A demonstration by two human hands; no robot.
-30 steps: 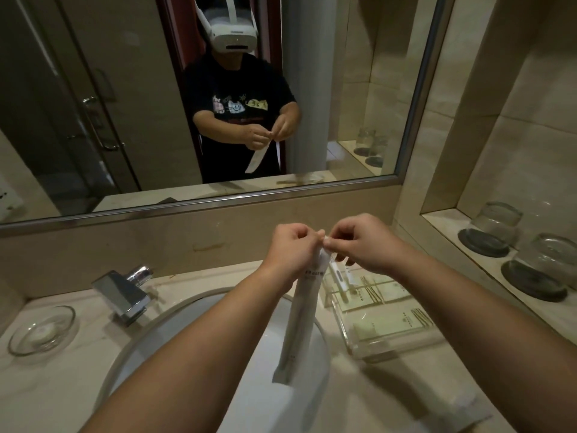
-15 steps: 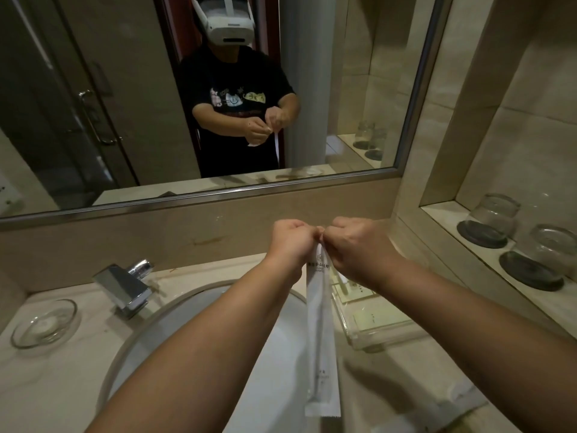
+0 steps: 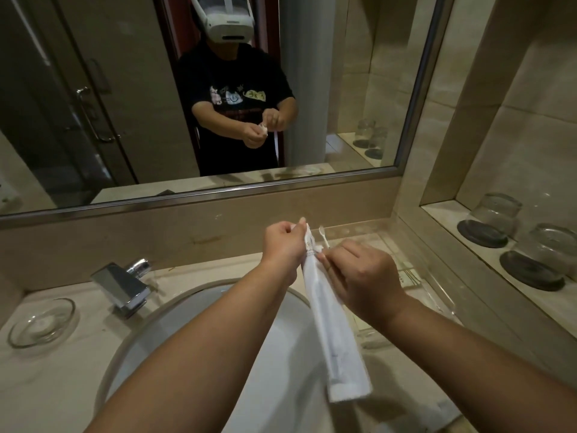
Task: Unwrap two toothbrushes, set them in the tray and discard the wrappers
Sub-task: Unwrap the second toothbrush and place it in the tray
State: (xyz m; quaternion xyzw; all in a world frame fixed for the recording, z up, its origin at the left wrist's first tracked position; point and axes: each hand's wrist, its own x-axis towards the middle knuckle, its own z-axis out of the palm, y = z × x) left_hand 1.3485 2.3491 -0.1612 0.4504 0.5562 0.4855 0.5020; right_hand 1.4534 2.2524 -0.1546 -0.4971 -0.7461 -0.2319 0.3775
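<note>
A long white toothbrush wrapper (image 3: 335, 335) hangs over the sink, torn open at its top. My left hand (image 3: 282, 246) pinches the wrapper's upper edge. My right hand (image 3: 359, 276) pinches the toothbrush (image 3: 323, 236), whose pale head sticks up out of the open top. The clear tray (image 3: 437, 295) lies on the counter behind my right hand, mostly hidden by it, with packets inside.
A white sink basin (image 3: 193, 339) sits below my arms, with a chrome tap (image 3: 125, 285) at its left and a glass dish (image 3: 42, 321) further left. Two upturned glasses (image 3: 496, 214) on dark coasters stand on the right shelf. The mirror (image 3: 199, 89) spans the wall.
The wrapper's top has been torn open. My right hand has dropped slightly and the toothbrush head now pokes out; the wrapper's lower end has swung right.
</note>
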